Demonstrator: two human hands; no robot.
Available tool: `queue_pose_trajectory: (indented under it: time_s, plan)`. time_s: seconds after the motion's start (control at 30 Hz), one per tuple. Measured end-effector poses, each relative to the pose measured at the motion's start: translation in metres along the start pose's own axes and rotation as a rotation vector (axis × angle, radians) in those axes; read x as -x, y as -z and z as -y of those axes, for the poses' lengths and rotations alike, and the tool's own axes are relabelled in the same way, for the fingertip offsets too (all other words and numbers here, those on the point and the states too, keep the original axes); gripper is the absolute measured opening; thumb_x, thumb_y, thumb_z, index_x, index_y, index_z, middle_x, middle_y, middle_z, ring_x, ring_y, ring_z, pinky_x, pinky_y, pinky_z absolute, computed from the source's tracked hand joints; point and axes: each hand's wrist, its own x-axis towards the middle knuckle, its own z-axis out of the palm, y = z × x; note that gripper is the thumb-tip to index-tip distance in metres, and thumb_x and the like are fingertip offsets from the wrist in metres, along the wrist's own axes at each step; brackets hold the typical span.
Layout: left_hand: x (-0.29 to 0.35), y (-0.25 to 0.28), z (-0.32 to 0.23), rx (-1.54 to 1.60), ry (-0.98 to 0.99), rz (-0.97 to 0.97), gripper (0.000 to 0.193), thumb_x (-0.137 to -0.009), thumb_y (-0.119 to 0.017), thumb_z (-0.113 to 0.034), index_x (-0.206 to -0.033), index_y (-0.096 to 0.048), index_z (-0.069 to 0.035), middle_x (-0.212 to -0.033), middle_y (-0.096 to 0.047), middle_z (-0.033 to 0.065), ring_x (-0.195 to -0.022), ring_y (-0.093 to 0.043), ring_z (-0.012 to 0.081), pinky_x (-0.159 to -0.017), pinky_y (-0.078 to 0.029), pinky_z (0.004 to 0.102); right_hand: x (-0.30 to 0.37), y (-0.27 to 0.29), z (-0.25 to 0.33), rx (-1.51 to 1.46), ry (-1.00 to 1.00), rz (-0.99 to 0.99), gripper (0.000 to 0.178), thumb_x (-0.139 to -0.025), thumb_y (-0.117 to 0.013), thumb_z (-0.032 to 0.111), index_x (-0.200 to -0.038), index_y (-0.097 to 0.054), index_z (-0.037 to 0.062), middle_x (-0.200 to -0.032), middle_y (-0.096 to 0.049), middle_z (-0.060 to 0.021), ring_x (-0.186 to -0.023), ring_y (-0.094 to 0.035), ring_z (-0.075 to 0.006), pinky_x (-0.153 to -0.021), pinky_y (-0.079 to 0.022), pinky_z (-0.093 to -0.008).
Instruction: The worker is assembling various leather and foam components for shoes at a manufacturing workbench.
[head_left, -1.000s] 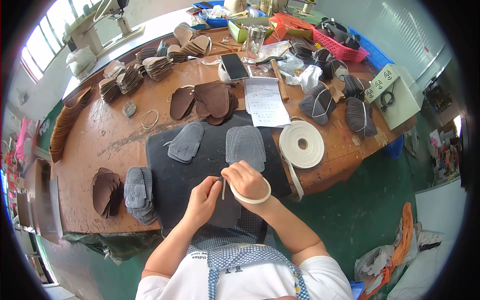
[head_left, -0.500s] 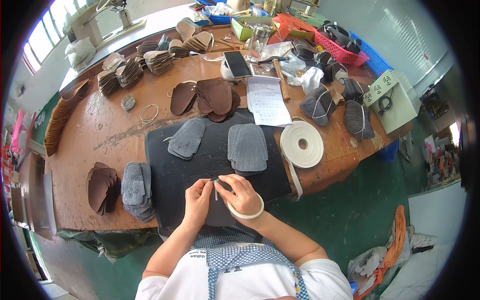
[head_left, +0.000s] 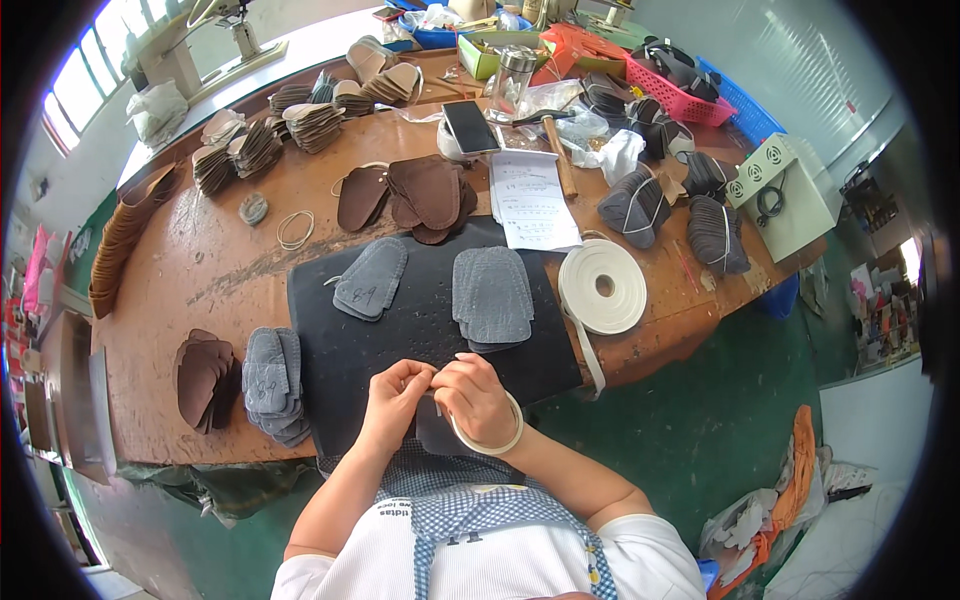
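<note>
My left hand (head_left: 392, 402) and my right hand (head_left: 475, 400) meet at the near edge of the black mat (head_left: 340, 345), fingertips pinched together. Below my fingers hangs a flat dark grey piece (head_left: 437, 432); its upper edge is hidden by my fingers. A white ring-shaped band circles my right wrist. Beyond my hands on the mat lie a pile of grey fabric pieces (head_left: 492, 295) with rounded corners and a smaller grey pile (head_left: 371, 280) with handwriting on it. To the right, a roll of white tape (head_left: 603, 287) lies flat, its loose end over the table edge.
More grey pieces (head_left: 272, 385) and brown pieces (head_left: 205, 380) are stacked on the left of the table. Beyond the mat are brown leather pieces (head_left: 430, 195), a sheet of paper (head_left: 530, 200), a phone (head_left: 470, 127) and a hammer (head_left: 560, 155). Bound dark bundles (head_left: 634, 205) lie at right.
My fingers have shifted and curled closer together over the dark grey piece. The thin pale strip that showed between my hands is now mostly covered.
</note>
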Motion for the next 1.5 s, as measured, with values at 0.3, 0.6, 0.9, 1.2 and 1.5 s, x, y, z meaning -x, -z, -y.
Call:
queue_pose_trajectory:
  time_s: [0.3, 0.6, 0.9, 1.2, 1.5]
  plan:
    - [-0.019, 0.032, -0.039, -0.124, -0.418, -0.430, 0.013, -0.097, -0.065, -0.011, -0.100, -0.071, 0.000, -0.089, -0.064, -0.0049, -0.083, -0.054, 0.0036, -0.077, -0.042, 0.0191, 0.010, 0.042, 0.006, -0.430, -0.040, 0.154, 0.015, -0.072, -0.075, -0.004, -0.077, -0.063, 0.0036, -0.089, -0.071, -0.0077, -0.090, -0.070, -0.0252, -0.081, -0.057, -0.0368]
    - [-0.056, 0.070, -0.046, -0.762, -0.584, -0.426, 0.025, -0.086, -0.069, -0.005, -0.109, -0.063, -0.001, -0.110, -0.065, 0.0151, -0.102, -0.063, 0.0258, -0.087, -0.050, 0.0366, 0.029, 0.109, 0.001, -0.434, -0.392, 0.338, 0.019, -0.081, -0.078, 0.011, -0.096, -0.068, 0.0041, -0.101, -0.068, -0.0120, -0.096, -0.066, -0.0280, -0.083, -0.054, -0.0372]
    - [-0.129, -0.071, -0.066, -1.133, -0.509, -0.037, 0.063, -0.075, -0.081, -0.041, -0.116, -0.058, 0.001, -0.113, -0.060, 0.0178, -0.111, -0.059, 0.0335, -0.094, -0.049, 0.0405, 0.003, 0.100, -0.008, -0.337, -0.465, 0.480, 0.045, -0.093, -0.055, -0.002, -0.138, -0.054, 0.0050, -0.083, -0.071, -0.0141, -0.072, -0.072, -0.0260, -0.067, -0.056, -0.0357]
    - [-0.099, -0.079, -0.058, -0.981, -0.874, -0.286, 0.034, -0.080, -0.078, -0.013, -0.103, -0.057, 0.000, -0.096, -0.063, 0.0142, -0.092, -0.064, 0.0268, -0.078, -0.052, 0.0385, -0.011, 0.099, -0.028, -0.121, -0.523, 0.273, 0.021, -0.087, -0.064, -0.005, -0.105, -0.054, -0.0004, -0.081, -0.070, -0.0166, -0.072, -0.069, -0.0333, -0.066, -0.054, -0.0393]
    - [-0.017, -0.059, -0.050, -0.457, -0.474, 0.009, 0.022, -0.094, -0.065, -0.005, -0.114, -0.064, 0.004, -0.078, -0.068, 0.0057, -0.070, -0.058, 0.0059, -0.063, -0.048, 0.0230, -0.040, 0.072, -0.038, 0.222, -0.045, -0.017, 0.029, -0.071, -0.072, -0.005, -0.099, -0.065, -0.0011, -0.097, -0.067, -0.0127, -0.085, -0.066, -0.0290, -0.076, -0.056, -0.0366]
